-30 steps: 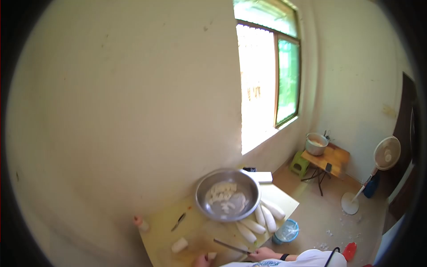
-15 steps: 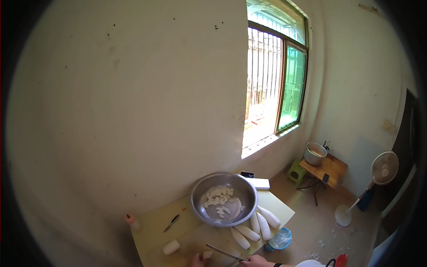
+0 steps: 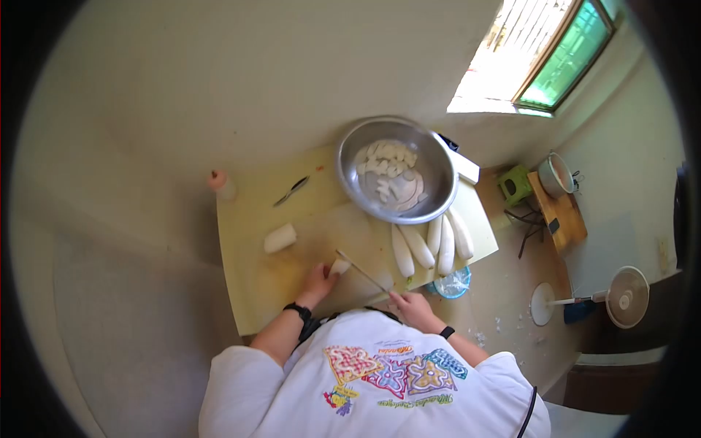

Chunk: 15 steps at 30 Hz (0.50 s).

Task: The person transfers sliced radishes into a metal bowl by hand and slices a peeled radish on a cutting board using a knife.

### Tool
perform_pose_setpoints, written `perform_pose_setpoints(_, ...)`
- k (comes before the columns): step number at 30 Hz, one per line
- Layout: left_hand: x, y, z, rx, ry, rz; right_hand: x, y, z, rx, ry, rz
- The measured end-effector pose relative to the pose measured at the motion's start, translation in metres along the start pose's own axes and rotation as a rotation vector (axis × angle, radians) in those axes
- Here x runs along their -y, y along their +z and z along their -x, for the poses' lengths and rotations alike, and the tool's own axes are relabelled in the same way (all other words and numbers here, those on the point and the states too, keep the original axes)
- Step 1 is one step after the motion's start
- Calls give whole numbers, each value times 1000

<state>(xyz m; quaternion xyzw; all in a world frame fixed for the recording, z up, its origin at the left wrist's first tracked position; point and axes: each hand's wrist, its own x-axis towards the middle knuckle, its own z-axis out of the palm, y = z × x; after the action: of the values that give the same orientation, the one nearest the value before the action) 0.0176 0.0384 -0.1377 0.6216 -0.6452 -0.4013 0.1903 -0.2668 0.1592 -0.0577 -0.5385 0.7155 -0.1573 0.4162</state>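
A person in a white printed shirt (image 3: 307,398) is gripping a knife (image 3: 365,272) in the right hand (image 3: 415,310) while the left hand (image 3: 317,285) is pinching a pale vegetable piece (image 3: 339,267) just beside the blade, over the table (image 3: 244,219). Beyond, whole white radishes (image 3: 446,248) are lying beside a steel bowl (image 3: 440,175) holding white slices (image 3: 394,155).
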Motion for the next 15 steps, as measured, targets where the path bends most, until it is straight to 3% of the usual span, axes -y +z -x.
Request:
perform_pose_setpoints(3,-7,-5,14,-141,108,-53,15,-10,-1,35,20,23)
perform_pose_setpoints(15,-26,2,25,-190,310,-215,13,-21,-18,87,35,3)
